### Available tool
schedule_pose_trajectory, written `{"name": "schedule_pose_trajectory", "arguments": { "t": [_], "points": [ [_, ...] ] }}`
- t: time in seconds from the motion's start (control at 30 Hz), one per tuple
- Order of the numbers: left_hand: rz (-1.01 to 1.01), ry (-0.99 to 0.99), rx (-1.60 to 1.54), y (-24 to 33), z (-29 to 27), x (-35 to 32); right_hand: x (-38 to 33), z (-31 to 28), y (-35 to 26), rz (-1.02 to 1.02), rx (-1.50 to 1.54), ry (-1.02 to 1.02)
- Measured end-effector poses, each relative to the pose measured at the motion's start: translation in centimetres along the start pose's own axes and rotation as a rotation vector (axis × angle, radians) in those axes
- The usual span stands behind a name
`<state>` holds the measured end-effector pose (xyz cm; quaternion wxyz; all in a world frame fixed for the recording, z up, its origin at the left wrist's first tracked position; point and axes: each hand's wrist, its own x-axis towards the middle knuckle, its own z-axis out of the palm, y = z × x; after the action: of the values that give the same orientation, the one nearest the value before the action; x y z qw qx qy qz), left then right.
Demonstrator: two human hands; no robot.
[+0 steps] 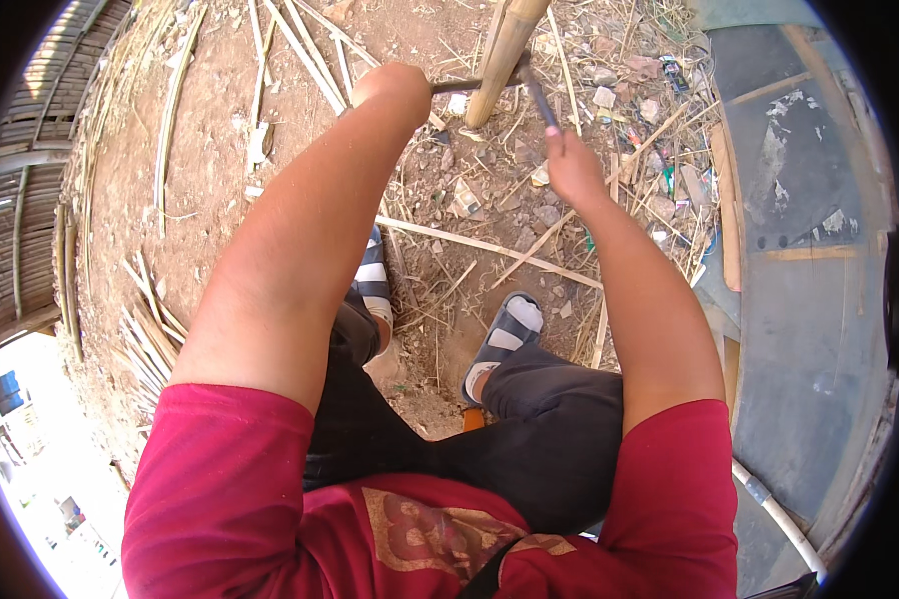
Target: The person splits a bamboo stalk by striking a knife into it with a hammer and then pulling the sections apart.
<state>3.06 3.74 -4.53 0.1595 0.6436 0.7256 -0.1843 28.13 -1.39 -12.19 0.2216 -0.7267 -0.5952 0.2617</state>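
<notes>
Here, both hands grip a two-handled blade across the bamboo pole point(506, 55).
Left hand point(395, 85) and right hand point(569, 165) each closed on a handle either side of the pole; blade point(489, 82) may slip off toward the sandalled feet point(504, 339).

The thick upright bamboo pole point(504, 55) stands squarely ahead, between the two outstretched arms, with a dark metal tool point(489, 82) crossing it. Left of it the bare brown dirt point(215, 130) lies open, edged by long thin bamboo strips point(170, 110). To the right, scattered litter and dry splints point(629, 130) crowd the ground up to a grey weathered board point(799, 250).
</notes>
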Motion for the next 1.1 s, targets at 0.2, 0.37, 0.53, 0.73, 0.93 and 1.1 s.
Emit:
{"name": "schedule_pose_trajectory", "arguments": {
  "t": [0.2,0.37,0.53,0.73,0.93,1.1],
  "points": [
    [0.026,0.01,-0.071,0.6,4.4,1.3,3.6,-2.6,-1.4,0.101,0.29,0.023],
    [0.071,-0.015,-0.037,2.2,4.0,2.1,3.8,-3.1,0.2,0.057,0.402,0.126],
    [0.093,-0.012,-0.002,2.8,3.7,1.8,3.7,0.8,6.1,0.023,0.031,-0.073],
    [0.101,-0.029,-0.003,3.4,3.1,1.3,4.3,-4.1,2.3,0.158,0.533,0.103],
    [0.129,0.037,-0.084,-0.2,3.3,1.7,4.3,-5.8,3.5,0.204,0.632,0.103],
    [0.185,0.052,-0.065,-5.1,2.9,1.2,3.5,-5.9,2.8,0.166,0.531,0.114]
  ]
}}
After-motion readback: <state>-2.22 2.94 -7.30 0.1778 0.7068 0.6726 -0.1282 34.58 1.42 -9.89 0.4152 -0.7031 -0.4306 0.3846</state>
